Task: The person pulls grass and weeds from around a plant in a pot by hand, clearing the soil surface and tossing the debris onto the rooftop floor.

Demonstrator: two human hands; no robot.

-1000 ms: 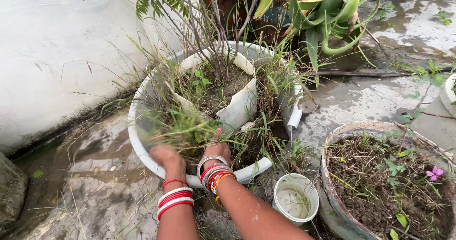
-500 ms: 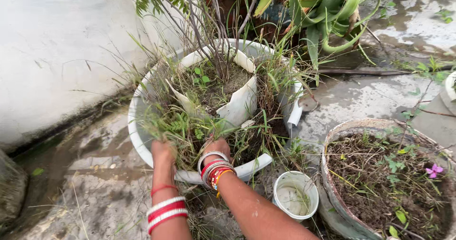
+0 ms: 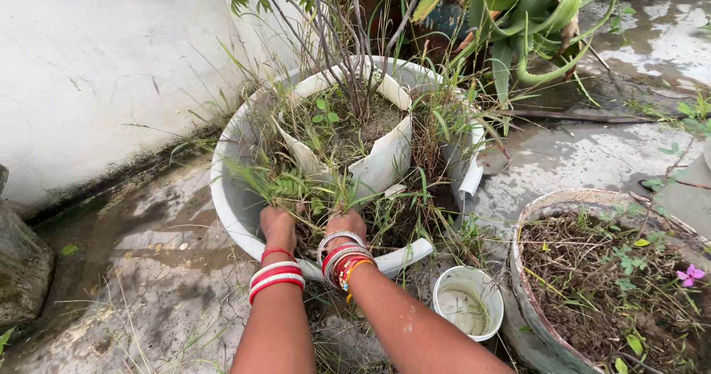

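Observation:
A broken white plastic tub holds soil, a thin woody plant and a lot of grassy weeds. My left hand is down in the near side of the tub, fingers closed around a clump of the weeds. Right beside it, my right hand grips more weed stems at the soil. Both wrists carry red and white bangles. The fingertips are hidden among the grass.
A small white cup stands on the wet concrete near my right forearm. A round pot of soil with a pink flower sits at the right. An aloe plant grows behind, a white wall at the left.
My left hand came in from the tub's left rim and sank lower into the weeds next to the right hand. The view shifted slightly right.

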